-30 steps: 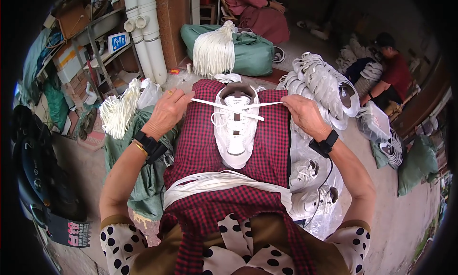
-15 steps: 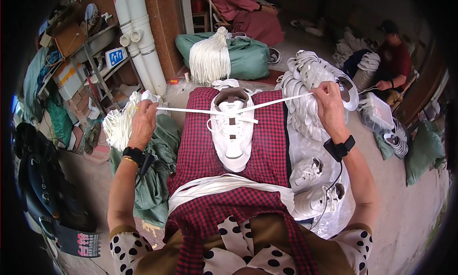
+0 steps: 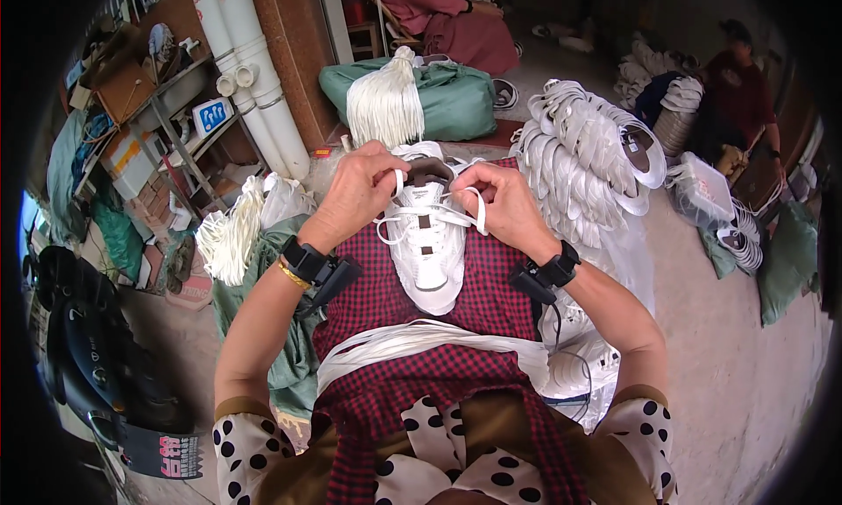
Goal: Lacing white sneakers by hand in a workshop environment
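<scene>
At twelve o'clock, your left grip (image 3: pixel 388 174) and right grip (image 3: pixel 464 189) are pinching the white sneaker's (image 3: pixel 428 273) lace (image 3: pixel 481 214).
It's probably handling light and limp, holding best close to the shoe.

White pipes (image 3: pixel 261 93) beside brown pillar (image 3: pixel 307 67); grey floor (image 3: pixel 710 347).

A red and black checked cloth (image 3: pixel 484 273) is spread out. A white shoe (image 3: pixel 428 273) and some white laces (image 3: pixel 430 337) lie on it. A green bag (image 3: pixel 788 264) sits on the floor (image 3: pixel 710 356).
</scene>
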Demonstrator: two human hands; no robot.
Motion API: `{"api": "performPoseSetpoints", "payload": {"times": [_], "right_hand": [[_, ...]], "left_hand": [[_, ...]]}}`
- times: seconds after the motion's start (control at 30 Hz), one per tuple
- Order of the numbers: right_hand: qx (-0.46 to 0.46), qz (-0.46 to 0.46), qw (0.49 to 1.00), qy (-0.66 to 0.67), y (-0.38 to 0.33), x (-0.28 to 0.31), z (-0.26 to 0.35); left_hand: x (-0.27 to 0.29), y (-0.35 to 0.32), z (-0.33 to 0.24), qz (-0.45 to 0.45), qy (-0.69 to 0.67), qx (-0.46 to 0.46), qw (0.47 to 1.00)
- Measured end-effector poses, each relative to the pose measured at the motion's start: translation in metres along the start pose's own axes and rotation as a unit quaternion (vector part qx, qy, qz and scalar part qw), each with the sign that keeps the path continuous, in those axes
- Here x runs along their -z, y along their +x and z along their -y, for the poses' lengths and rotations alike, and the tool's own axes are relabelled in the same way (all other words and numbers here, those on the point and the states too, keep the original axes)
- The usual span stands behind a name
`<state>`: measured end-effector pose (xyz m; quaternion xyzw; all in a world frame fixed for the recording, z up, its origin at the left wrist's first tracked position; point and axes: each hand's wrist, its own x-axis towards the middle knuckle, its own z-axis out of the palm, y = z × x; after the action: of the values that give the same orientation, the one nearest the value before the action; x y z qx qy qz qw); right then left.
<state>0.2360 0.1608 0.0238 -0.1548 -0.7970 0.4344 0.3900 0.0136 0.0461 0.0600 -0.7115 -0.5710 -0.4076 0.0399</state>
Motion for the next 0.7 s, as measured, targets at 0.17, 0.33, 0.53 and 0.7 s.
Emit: {"api": "performPoseSetpoints", "payload": {"times": [0.17, 0.33, 0.53, 0.7], "right_hand": [[0.020, -0.017, 0.999, -0.041, -0.004, -0.004, -0.001], [0.062, -0.039, 0.997, -0.027, -0.007, -0.007, -0.009], [0.111, -0.037, 0.984, -0.134, -0.004, -0.010, 0.001], [-0.119, -0.007, 0.992, -0.026, 0.013, -0.009, 0.001]], "left_hand": [[-0.025, 0.011, -0.008, 0.109, -0.010, -0.006, 0.994], [-0.029, 0.012, -0.013, 0.143, 0.006, 0.018, 0.990], [-0.034, 0.010, -0.011, 0.131, -0.028, -0.001, 0.991], [-0.037, 0.006, -0.007, 0.103, -0.065, -0.005, 0.993]]}}
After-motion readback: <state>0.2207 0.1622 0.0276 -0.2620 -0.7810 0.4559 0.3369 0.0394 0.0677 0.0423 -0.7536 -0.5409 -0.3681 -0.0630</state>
